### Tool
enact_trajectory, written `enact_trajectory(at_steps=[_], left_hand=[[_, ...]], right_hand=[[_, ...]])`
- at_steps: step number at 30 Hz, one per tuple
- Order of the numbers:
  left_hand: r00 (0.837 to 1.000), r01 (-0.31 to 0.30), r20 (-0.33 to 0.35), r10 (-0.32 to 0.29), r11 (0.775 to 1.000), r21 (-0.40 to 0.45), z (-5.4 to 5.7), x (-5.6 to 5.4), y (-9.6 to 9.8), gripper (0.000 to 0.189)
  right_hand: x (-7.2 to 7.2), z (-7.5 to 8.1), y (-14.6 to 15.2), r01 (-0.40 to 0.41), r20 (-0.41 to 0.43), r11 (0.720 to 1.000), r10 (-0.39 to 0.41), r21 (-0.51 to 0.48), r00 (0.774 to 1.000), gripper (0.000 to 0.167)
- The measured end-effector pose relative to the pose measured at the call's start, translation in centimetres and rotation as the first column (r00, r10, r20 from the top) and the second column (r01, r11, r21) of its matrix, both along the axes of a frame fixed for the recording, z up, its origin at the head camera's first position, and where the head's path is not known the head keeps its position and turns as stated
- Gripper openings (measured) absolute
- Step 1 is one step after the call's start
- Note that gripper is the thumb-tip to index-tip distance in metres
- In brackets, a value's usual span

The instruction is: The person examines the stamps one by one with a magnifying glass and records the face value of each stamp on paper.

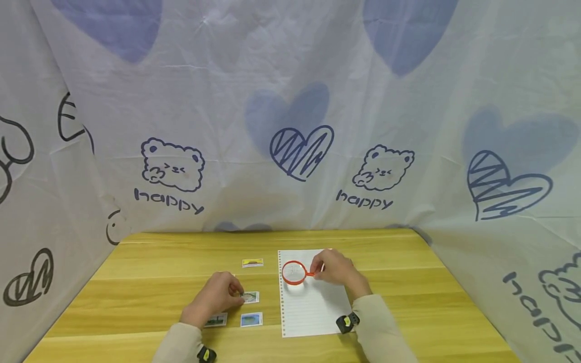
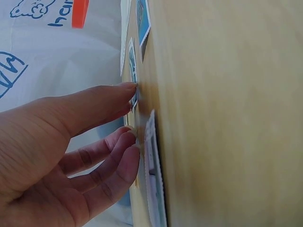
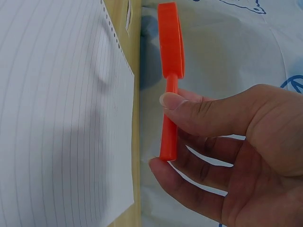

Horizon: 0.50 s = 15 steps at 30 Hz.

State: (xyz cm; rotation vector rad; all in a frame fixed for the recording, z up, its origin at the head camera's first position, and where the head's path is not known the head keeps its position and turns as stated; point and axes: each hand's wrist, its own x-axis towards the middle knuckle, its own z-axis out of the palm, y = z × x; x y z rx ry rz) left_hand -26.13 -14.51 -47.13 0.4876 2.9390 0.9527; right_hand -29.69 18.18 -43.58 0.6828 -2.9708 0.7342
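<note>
My right hand (image 1: pixel 335 267) holds a red magnifying glass (image 1: pixel 294 284) by its handle, thumb on one side and fingers on the other. Its round lens is over the upper left of a lined sheet of paper (image 1: pixel 313 315); the right wrist view shows a gap between the glass and the page. With thumb and fingertips, my left hand (image 1: pixel 219 292) pinches the left end of a small postage stamp (image 1: pixel 251 297) at the table surface. Below that hand lies a dark green stamp (image 1: pixel 218 319), partly covered by the wrist. A blue stamp (image 1: pixel 251 319) lies nearby.
A yellow stamp (image 1: pixel 252 262) lies farther back, left of the paper's punched edge. Everything rests on a wood-grain table (image 1: pixel 150 272). White cloth (image 1: pixel 236 201) printed with hearts and bears hangs behind the table and along both sides.
</note>
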Motion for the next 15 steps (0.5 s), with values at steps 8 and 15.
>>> enact_trajectory(at_steps=[8, 15], left_hand=[[1.0, 0.003, -0.003, -0.003, 1.0, -0.002, -0.3, -0.2, 0.0, 0.014], [1.0, -0.001, -0.003, 0.001, 1.0, 0.0, -0.2, -0.3, -0.1, 0.015]], right_hand=[[0.0, -0.1, -0.9, -0.048, -0.03, 0.999, 0.048, -0.01, 0.998, 0.015], [0.2, 0.1, -1.8, -0.062, 0.005, 0.998, 0.062, -0.017, 0.998, 0.014]])
